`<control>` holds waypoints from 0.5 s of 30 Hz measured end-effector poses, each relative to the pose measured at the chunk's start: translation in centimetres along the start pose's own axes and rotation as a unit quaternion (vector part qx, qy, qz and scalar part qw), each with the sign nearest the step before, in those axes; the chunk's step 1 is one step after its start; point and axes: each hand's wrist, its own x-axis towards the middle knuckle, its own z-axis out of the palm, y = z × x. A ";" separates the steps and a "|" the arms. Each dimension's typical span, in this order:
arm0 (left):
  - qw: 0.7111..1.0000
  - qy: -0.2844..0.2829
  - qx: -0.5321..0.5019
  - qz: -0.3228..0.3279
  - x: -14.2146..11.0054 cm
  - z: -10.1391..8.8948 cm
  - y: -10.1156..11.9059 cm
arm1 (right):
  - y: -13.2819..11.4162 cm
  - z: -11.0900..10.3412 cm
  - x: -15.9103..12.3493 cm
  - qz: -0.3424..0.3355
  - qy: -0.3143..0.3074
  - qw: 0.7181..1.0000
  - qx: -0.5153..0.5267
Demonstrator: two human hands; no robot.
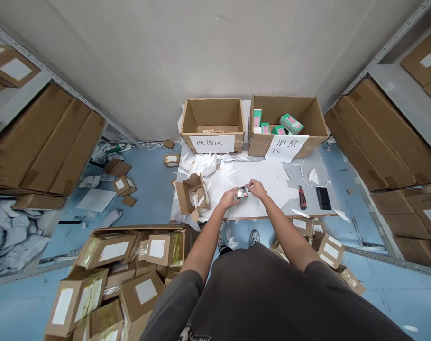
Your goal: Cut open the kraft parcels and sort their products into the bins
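My left hand (230, 199) is wrapped round a small opened box (242, 199) just above the front of the table. A shiny, silvery round object (241, 192) shows in the box's opening; its kind is unclear. My right hand (257, 188) pinches at the box's right edge, where a flap seems to be. To the left of my hands stands an open cardboard carton (187, 199) with white paper pieces inside. A red and black utility knife (302, 197) and a black phone (323, 198) lie on the table (282, 189) at the right.
Two labelled cartons stand at the back: the left one (211, 116) and the right one (289, 106), which holds several green boxes. Torn white paper (204, 165) litters the table. A large carton of parcels (130, 232) is at lower left. Shelves with boxes (41, 142) flank both sides.
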 end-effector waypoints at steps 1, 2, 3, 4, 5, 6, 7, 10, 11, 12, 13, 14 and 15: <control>1.000 -0.014 -0.007 0.004 0.3 -0.2 -0.1 | 0.4 0.0 -0.1 0.028 -0.008 0.999 0.031; 1.000 -0.024 -0.011 0.005 0.6 -0.3 -0.1 | 0.8 0.2 -0.4 0.052 -0.017 0.997 0.058; 0.999 -0.031 -0.017 0.005 0.8 -0.4 -0.2 | 1.1 0.5 -0.6 0.067 -0.025 0.994 0.079; 0.999 -0.033 -0.025 0.004 1.0 -0.5 -0.2 | 1.4 0.8 -0.9 0.073 -0.028 0.992 0.095; 0.999 -0.024 -0.040 0.001 1.1 -0.6 -0.2 | 1.7 1.2 -1.2 0.070 -0.027 0.991 0.107; 0.998 -0.001 -0.061 -0.008 1.2 -0.6 -0.2 | 1.8 1.6 -1.5 0.064 -0.024 0.991 0.117; 0.995 0.038 -0.087 -0.026 1.1 -0.6 -0.3 | 1.9 1.9 -1.7 0.057 -0.020 0.990 0.125; 0.956 0.204 -0.157 -0.141 0.7 -0.5 -0.9 | 2.2 2.5 -2.0 0.059 -0.007 0.989 0.133; 0.940 0.235 -0.172 -0.180 0.6 -0.4 -1.2 | 2.3 2.6 -2.1 0.065 -0.004 0.989 0.132; 0.930 0.240 -0.184 -0.207 0.4 -0.2 -1.6 | 2.4 2.7 -2.2 0.071 -0.002 0.989 0.132; 0.929 0.225 -0.193 -0.220 0.3 0.2 -2.0 | 2.5 2.9 -2.3 0.078 0.000 0.988 0.135; 0.935 0.197 -0.200 -0.216 0.1 0.6 -2.3 | 2.6 3.0 -2.3 0.082 0.002 0.987 0.139; 0.943 0.166 -0.206 -0.203 -0.1 1.2 -2.5 | 2.8 3.2 -2.4 0.083 0.005 0.986 0.142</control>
